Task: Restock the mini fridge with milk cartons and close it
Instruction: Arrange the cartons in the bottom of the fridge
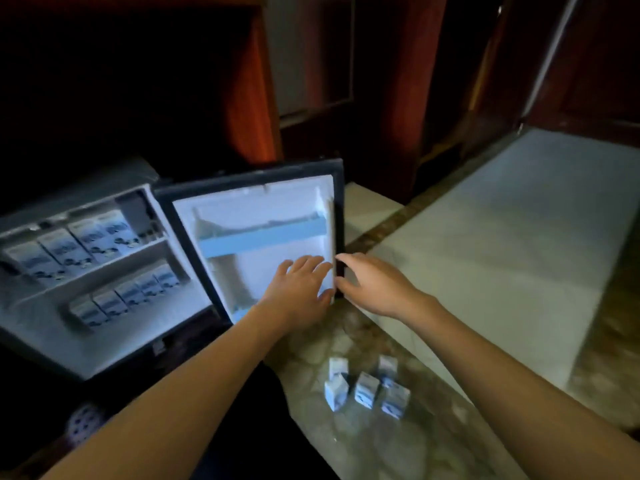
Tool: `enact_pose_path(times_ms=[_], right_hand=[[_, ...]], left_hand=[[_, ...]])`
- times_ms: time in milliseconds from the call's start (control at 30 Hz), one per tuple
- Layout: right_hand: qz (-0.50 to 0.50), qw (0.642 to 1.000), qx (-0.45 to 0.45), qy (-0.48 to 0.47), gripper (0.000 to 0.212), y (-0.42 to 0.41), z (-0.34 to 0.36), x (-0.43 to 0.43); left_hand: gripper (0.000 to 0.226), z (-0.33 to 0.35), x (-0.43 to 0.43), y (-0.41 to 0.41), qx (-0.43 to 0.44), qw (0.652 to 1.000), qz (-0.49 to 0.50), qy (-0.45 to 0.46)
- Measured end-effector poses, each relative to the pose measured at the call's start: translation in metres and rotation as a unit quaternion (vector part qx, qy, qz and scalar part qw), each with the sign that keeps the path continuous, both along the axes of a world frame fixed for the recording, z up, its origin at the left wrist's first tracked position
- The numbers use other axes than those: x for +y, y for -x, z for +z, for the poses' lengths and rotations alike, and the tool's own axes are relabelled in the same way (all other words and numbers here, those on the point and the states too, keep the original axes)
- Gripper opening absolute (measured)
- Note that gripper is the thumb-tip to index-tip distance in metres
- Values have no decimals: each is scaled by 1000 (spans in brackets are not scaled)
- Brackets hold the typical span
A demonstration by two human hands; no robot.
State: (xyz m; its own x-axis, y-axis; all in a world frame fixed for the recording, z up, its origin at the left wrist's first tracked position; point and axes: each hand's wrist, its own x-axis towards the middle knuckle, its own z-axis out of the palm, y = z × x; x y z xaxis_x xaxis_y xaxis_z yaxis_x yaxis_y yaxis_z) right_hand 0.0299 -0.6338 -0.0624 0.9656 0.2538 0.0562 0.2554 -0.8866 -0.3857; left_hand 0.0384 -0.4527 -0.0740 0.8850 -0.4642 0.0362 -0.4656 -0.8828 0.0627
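Two hands meet at the free edge of the fridge door, which stands swung wide: the left hand lies flat, fingers spread, on its white inner face, and the right hand curls loosely round the rim, gripping nothing else. Inside the fridge, milk cartons fill both shelves (rather blurred). Five more cartons stand on the floor near the door's lower corner.

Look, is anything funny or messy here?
Yes. Five milk cartons sit on the floor, some tipped askew, while both hands already grip the open fridge door. No spills show.
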Motion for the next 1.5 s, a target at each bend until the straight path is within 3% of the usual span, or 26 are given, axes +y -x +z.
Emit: enact_pose_path(times_ms=[200, 367, 433, 533, 700, 967, 1133, 1500], right_hand=[[-29, 996, 79, 22, 48, 32, -76, -52], [-65, 985, 157, 27, 30, 49, -144, -71], [-69, 981, 176, 34, 34, 54, -169, -73], [-82, 975, 208, 14, 42, 59, -196, -71], [-72, 968, 239, 5, 27, 51, -246, -60], [-73, 971, 228, -8, 54, 42, -294, -40], [-95, 966, 242, 4, 64, 30, -320, -35], [-130, 962, 238, 9, 37, 28, -331, -19]], left_hand=[[54, -74, -60, 13, 73, 997, -31, -16], [59, -124, -65, 15, 173, 984, 14, -45], [60, -144, -67, 12, 192, 979, 24, -57], [52, -177, -70, 18, 209, 975, 32, -64], [34, -229, -63, 33, 245, 962, 103, -65], [39, -273, -54, 31, 230, 949, 184, -113], [44, -288, -63, 35, 233, 941, 231, -81], [41, -281, -58, 31, 247, 935, 233, -99]])
